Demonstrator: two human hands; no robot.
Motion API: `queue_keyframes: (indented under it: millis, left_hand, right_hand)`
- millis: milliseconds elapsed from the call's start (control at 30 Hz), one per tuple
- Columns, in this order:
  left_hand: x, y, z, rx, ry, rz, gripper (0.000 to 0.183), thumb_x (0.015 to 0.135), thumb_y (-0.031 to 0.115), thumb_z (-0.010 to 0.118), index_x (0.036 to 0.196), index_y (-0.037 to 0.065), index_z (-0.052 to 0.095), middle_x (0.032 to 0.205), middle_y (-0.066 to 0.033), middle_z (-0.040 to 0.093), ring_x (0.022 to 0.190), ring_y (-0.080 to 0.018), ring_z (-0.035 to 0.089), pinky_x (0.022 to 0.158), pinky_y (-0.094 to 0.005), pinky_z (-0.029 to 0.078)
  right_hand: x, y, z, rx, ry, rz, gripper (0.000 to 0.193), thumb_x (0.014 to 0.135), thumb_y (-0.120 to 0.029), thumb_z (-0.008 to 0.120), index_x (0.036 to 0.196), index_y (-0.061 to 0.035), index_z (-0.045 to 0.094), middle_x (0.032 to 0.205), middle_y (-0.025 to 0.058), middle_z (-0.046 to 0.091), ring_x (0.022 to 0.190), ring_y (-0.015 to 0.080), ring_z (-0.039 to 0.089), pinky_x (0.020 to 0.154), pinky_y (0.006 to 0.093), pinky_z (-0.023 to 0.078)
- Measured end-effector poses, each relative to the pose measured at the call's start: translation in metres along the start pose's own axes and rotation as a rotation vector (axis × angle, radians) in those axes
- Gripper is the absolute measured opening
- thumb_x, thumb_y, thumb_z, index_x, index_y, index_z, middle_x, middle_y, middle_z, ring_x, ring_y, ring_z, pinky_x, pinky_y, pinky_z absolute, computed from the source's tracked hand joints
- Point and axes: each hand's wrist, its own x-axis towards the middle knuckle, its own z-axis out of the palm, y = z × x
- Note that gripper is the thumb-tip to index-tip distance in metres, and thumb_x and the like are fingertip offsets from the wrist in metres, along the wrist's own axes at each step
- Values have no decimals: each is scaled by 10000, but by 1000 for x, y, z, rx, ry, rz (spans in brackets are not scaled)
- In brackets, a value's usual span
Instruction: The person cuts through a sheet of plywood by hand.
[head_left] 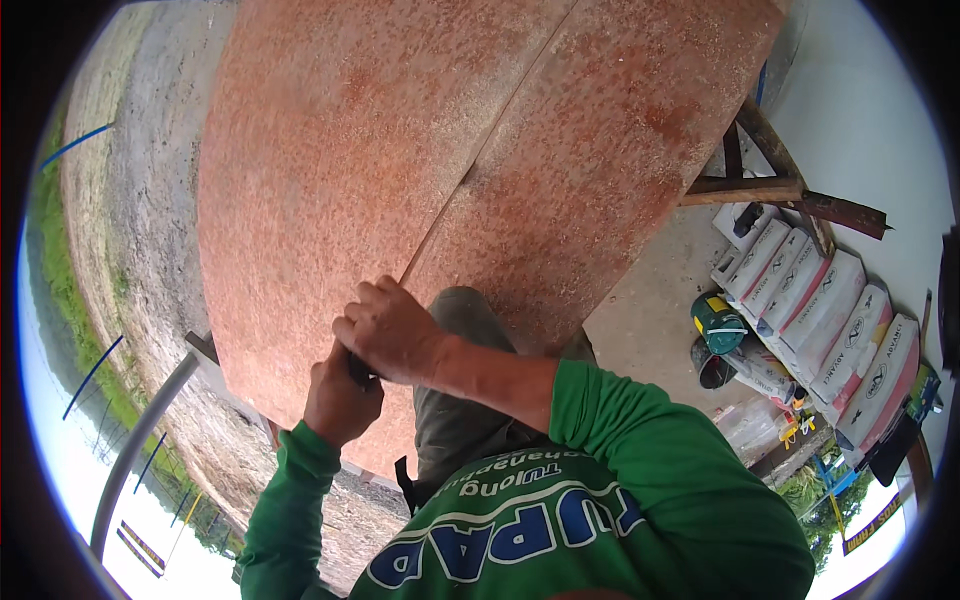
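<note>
A large reddish-brown board (pixel 330 180), speckled with pale sawdust, spreads out before me. A long narrow cut (pixel 525 85) runs through it toward the far edge. In line with the cut stands what looks like a handsaw (pixel 432 234), its thin blade seen edge-on. Both hands are closed together at its near end, around a dark handle mostly hidden by the fingers. My right hand (pixel 392 332) is uppermost and farther forward. My left hand (pixel 342 400) grips just below and nearer to me. My bent knee (pixel 462 315) is at the board, right of the hands.
At the right, several stacked bags (pixel 825 300) lie by a pale wall, with a green pail (pixel 718 318) and a dark bucket (pixel 712 368) beside them. A wooden frame (pixel 750 188) stands beyond the board's right edge. A grey metal pipe (pixel 140 445) rises at the left, near gravelly ground.
</note>
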Motion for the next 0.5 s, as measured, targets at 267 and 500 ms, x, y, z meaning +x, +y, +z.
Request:
queue_keyframes:
  millis: [267, 500]
  left_hand:
    - [101, 27, 14, 85, -4, 65, 318, 667, 27, 560, 975, -34, 508, 822, -227, 614, 833, -373, 602, 697, -394, 488]
    - [91, 37, 10, 76, -32, 4, 410, 640, 36, 576, 1034, -12, 475, 843, -240, 602, 832, -400, 589, 704, -417, 479]
  right_hand:
    - [25, 95, -22, -29, -68, 119, 146, 615, -254, 660, 692, -153, 588, 720, 17, 621, 778, 192, 570, 741, 355, 418]
    - [18, 91, -21, 48, -74, 126, 269, 535, -228, 714, 738, -141, 560, 753, 4, 603, 815, 226, 553, 764, 378, 418]
